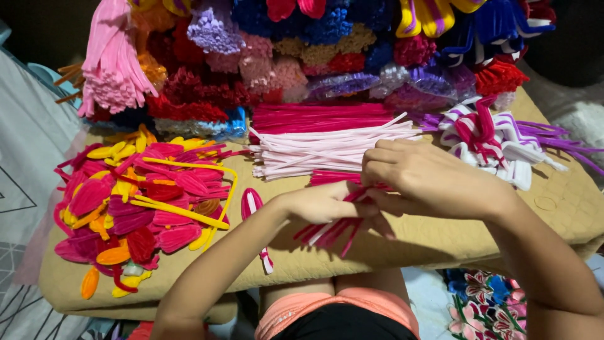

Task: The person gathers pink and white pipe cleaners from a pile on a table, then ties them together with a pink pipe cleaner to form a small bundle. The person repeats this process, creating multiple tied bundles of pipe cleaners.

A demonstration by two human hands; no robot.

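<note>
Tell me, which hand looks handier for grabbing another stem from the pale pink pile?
Probably the right hand. It hovers just below the pale pink pile, nearly touching it. The left hand sits lower, gripping the bunch of dark pink stems, so it seems busy.

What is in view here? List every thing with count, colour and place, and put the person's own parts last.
Loose pipe cleaners: too many to count, pale pink over deep pink, centre of the board.
Folded petal shapes: a heap, pink, red, yellow and orange, left of the board.
Bundled pipe cleaners: many bundles, mixed colours, stacked along the back.
Striped loops: a cluster, white, pink and purple, right side.
Single petal: one, pink and white, near the front.
Padded board: one, tan, under everything.
Held pipe cleaners: a small bunch, deep pink, between both hands.
Left hand: grips the bunch.
Right hand: grips the bunch from above.
</note>
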